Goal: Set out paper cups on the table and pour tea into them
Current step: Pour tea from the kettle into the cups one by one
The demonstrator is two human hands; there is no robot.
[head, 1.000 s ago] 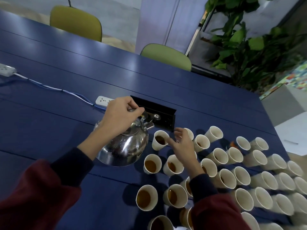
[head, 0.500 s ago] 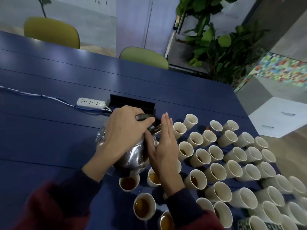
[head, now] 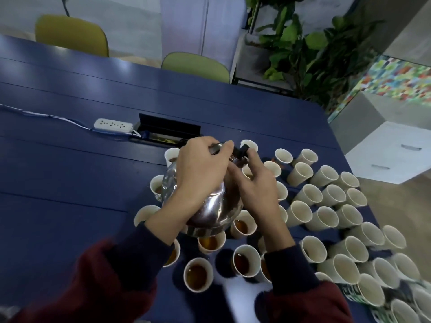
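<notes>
A shiny steel kettle (head: pixel 210 210) hangs tilted over the cups, and my left hand (head: pixel 200 169) grips its black handle from above. My right hand (head: pixel 256 187) lies against the kettle's right side, thumb and fingers curled round a paper cup (head: pixel 247 171) just below the spout. Several cups near me hold brown tea, such as one cup (head: pixel 197 277) at the front. To the right, several empty white cups (head: pixel 324 217) stand packed together on the blue table (head: pixel 70 183).
A white power strip (head: pixel 113 125) with its cable and an open black cable box (head: pixel 168 131) lie behind the kettle. Two green chairs (head: pixel 70 36) stand at the far edge. A plant (head: pixel 314 54) and a white cabinet (head: pixel 391 155) are off to the right.
The kettle has moved right over the cups. My right hand has gone from flat beside the kettle to curled round a cup by the spout. The view has shifted.
</notes>
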